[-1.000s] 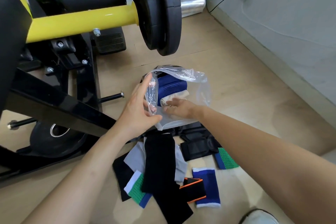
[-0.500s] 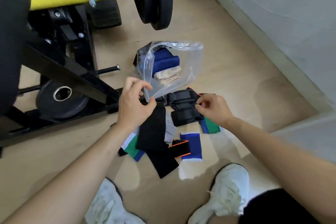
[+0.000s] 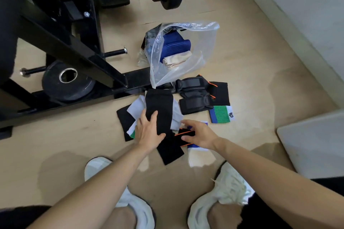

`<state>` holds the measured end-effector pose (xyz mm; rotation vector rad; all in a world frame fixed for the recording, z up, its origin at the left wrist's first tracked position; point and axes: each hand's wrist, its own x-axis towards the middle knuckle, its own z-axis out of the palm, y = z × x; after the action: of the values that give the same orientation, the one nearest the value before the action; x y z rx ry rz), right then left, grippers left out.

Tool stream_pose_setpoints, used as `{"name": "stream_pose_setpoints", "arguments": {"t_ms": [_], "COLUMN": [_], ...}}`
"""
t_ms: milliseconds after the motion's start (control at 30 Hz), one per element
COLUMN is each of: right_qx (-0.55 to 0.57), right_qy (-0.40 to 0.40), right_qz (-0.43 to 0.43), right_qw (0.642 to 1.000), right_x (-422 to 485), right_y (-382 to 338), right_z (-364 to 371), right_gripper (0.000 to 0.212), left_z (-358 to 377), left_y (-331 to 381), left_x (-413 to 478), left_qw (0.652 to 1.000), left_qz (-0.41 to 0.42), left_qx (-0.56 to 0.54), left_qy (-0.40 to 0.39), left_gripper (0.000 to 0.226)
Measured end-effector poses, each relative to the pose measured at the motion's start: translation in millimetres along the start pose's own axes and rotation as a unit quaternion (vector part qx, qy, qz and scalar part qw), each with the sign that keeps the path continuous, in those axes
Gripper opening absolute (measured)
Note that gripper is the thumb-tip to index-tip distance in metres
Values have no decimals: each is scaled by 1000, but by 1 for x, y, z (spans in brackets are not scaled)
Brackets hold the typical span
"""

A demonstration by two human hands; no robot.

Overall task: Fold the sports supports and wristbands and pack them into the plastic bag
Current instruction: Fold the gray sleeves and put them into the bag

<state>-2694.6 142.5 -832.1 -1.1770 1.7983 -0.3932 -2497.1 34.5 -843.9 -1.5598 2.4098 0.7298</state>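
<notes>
Left hand [image 3: 149,133] flat, palm on black sleeve [image 3: 160,107]

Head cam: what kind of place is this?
Most likely a gym, possibly a home one. The signs are a plate-loaded machine with a yellow arm, a loose weight plate on the wooden floor, and sports supports spread out for packing.

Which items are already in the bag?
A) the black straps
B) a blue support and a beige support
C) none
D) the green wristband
B: a blue support and a beige support show through the clear bag, while the green wristband and black straps lie outside it on the floor.
</notes>
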Motion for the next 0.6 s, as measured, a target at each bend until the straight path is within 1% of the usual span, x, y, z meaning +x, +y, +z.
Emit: {"name": "stream_pose_setpoints", "arguments": {"t_ms": [67, 100, 133, 200, 267, 333, 400, 433, 500, 567, 600], "right_qx": [17, 35, 63, 136, 199, 257, 281, 294, 352, 392, 386], "right_qy": [-15, -11, 5, 57, 96, 114, 132, 131, 100, 61, 48], "right_qz": [1, 9, 21, 40, 44, 29, 21, 25, 51, 69, 72], "right_qw": [1000, 999, 998, 988, 974, 959, 950, 947, 929, 916, 919], "right_x": [3, 5, 7, 14, 19, 23, 25, 25, 24, 23, 23], "right_y": [1, 2, 1, -1, -9, -18, -28, -32, -36, -33, -31], "right_z": [5, 8, 10, 11, 9, 6, 3, 1, -3, -5, -6], "right_gripper": [57, 55, 50, 38, 32, 33, 37, 42, 49, 46, 41], "left_z": [0, 0, 0, -1, -3, -5, -8, -9, -12, -14, -15], "left_y": [-1, -2, -3, -4, -3, 3, 12, 18, 28, 34, 34], "left_x": [4, 7, 9, 11, 10, 7, 1, -2, -9, -13, -14], "left_qw": [999, 997, 992, 972, 951, 944, 943, 939, 921, 903, 895], "left_qz": [-33, -40, -44, -49, -48, -7, 60, 86, 104, 98, 92], "left_qx": [-26, -62, -114, -228, -305, -329, -326, -333, -375, -416, -431], "left_qy": [24, 26, 22, 10, 17, 27, 31, 28, -1, -50, -76], "left_gripper": [96, 95, 92, 85, 79, 69, 57, 51, 43, 40, 40]}}
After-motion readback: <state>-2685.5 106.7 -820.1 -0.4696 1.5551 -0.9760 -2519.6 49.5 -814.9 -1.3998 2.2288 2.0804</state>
